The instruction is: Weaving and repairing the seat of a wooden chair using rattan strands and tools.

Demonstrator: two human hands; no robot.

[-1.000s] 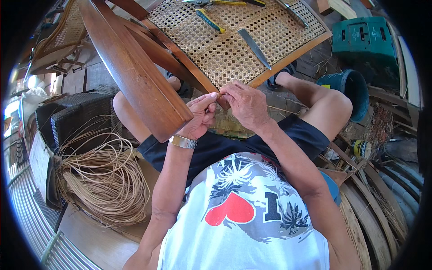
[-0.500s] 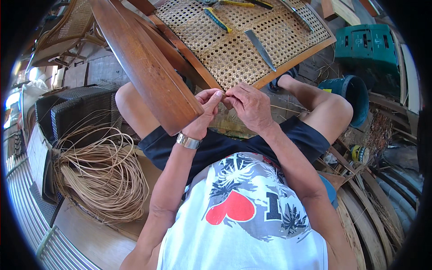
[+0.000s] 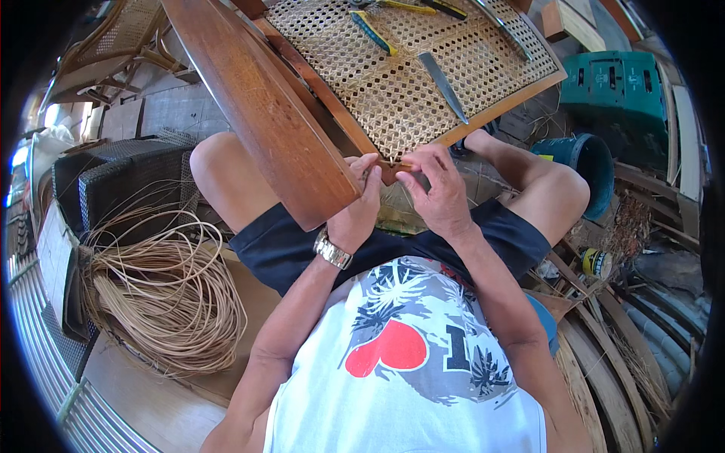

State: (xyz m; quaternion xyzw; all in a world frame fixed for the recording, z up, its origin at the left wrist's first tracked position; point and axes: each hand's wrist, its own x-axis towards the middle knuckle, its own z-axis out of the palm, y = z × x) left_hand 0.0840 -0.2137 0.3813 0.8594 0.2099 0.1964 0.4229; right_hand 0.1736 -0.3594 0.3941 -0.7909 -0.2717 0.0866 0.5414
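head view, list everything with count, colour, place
woven cane seat: one, tan, upper centre
curved wooden board: one, brown, left of seat
metal pliers: at least one, yellow and teal, on seat
tapered metal blade: one, silver, on seat
slim metal tool: one, silver, seat's right
coiled cane: one bundle, tan, left
plastic crate: at least one, green, upper right
round bucket: one, teal, right
small can: one, yellow, right
wood strips: several, brown, lower right
printed shirt: one, white, lower centre
metal wristwatch: one, silver, left wrist
left hand and right hand: two, bare, seat's near corner
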